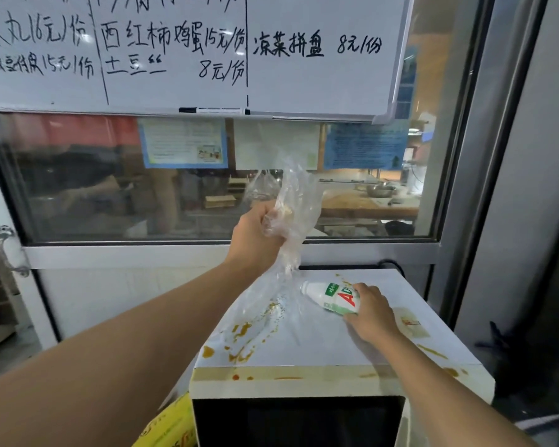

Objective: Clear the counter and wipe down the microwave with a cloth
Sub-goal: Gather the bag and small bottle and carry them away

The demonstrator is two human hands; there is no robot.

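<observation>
A white microwave (pixel 323 346) stands below me, its top smeared with orange-brown sauce stains (pixel 242 330). My left hand (pixel 255 233) is raised above its back left corner, shut on a crumpled clear plastic bag (pixel 291 201) whose lower end trails down onto the microwave top. My right hand (pixel 373 312) rests on the top, gripping a small white drink bottle (pixel 331 296) with a green and red label, lying on its side with the neck pointing left. No cloth is in view.
A window with an aluminium frame (pixel 207 246) rises right behind the microwave, a whiteboard (pixel 181 53) hanging above it. A yellow package (pixel 171 427) sits at the microwave's lower left. A grey wall panel (pixel 513 188) stands on the right.
</observation>
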